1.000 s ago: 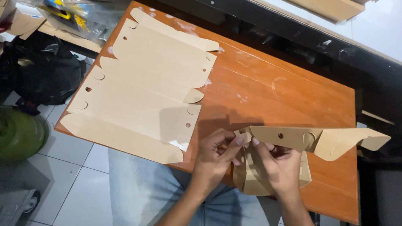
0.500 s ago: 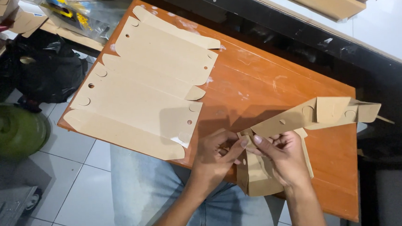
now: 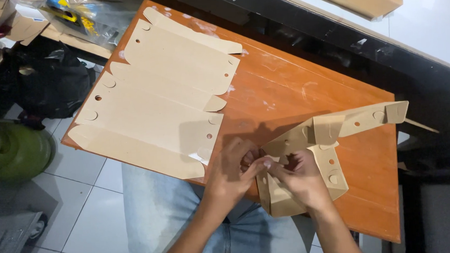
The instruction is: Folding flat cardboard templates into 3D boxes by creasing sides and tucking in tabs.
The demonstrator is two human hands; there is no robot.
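— At the near edge of the orange worktop (image 3: 305, 94), what are both hands doing?

— The left hand (image 3: 235, 169) and right hand (image 3: 299, 176) meet fingertip to fingertip on a half-folded cardboard box blank (image 3: 323, 137). Each is closed in a pinch on the card, at the near left end of the piece, where a flap meets a panel.

— Where does that piece lie?

— It sits on the near right part of the worktop. One long panel stands up and runs off to the far right, with round holes and tabs showing; a shorter panel hangs toward the person's lap, over the near edge.

— Which step would you call this?

— By the look of it, an end flap being tucked or creased while the long side is already raised. I judge the folding partly done, since the panels are bent but not closed into a box.

— And the next move?

— It would call for a firm pinch along the score line, keeping the raised panel from springing back.

— Anything else nearby?

— A stack of flat blanks (image 3: 157, 104) lies spread over the far left of the worktop, untouched, well apart from the hands.
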